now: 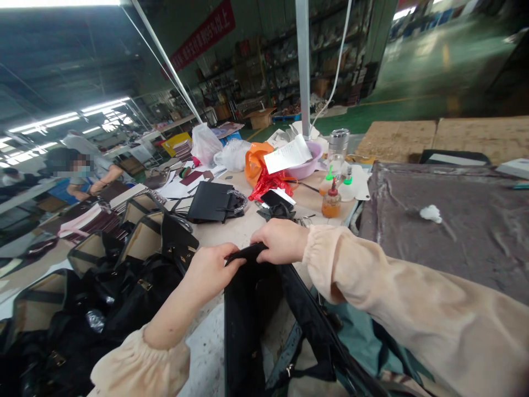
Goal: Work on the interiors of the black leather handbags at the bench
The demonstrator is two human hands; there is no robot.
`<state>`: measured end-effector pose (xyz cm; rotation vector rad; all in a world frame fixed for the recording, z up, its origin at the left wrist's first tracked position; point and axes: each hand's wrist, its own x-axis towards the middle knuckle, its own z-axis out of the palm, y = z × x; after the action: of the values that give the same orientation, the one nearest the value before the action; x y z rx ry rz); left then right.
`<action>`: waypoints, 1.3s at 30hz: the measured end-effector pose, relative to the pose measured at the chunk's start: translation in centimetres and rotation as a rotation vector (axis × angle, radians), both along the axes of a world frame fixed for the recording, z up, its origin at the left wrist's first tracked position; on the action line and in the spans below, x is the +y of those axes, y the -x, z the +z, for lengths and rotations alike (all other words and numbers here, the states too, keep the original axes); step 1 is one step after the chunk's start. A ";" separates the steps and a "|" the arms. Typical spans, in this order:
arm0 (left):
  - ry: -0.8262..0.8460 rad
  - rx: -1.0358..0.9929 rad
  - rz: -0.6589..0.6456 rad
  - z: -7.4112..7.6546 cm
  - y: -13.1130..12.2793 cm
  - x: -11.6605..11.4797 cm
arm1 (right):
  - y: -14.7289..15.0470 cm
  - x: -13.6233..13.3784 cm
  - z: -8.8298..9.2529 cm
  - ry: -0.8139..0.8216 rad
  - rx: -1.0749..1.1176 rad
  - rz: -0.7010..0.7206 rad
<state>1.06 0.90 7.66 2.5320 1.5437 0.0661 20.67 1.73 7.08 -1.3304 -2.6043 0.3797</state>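
Both my hands grip the top edge of an open black handbag (248, 320) that stands in front of me on the table (231, 231). My left hand (210, 270) pinches the bag's rim from the left, fingers closed. Over the same rim, at its far end, my right hand (281, 241) is closed on a black strap-like edge (248, 252). The bag's mouth gapes open toward me and shows its lining. Both arms wear beige sleeves.
A row of black handbags (136, 242) with tan interiors fills the left. A flat black bag (212, 201), an orange glue bottle (331, 203), a clear tumbler (338, 146), a pink basin (308, 165) and plastic bags lie farther back. A grey sheet (446, 226) covers the right. A person works at far left.
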 end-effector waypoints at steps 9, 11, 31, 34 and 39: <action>-0.144 0.017 -0.059 -1.0 -0.3 0.2 | 0.3 -0.1 -0.3 -0.122 0.041 -0.039; -0.152 -0.007 -0.069 -1.1 -0.4 0.1 | 0.5 -0.1 -0.2 -0.175 0.017 -0.009; -0.154 0.017 -0.097 -0.1 -0.8 0.7 | -2.9 -3.2 -3.8 0.157 0.725 -0.245; -0.105 -0.096 -0.031 -0.7 0.3 1.5 | -6.3 -6.7 -7.7 0.330 0.959 -0.445; -0.105 -0.322 0.160 -2.0 3.1 2.0 | -10.3 -13.8 -15.3 0.581 0.946 -0.629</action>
<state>-2.00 2.94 5.65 2.3201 1.6384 0.5598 30.95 -12.08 -8.26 -1.5012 -1.2686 1.3048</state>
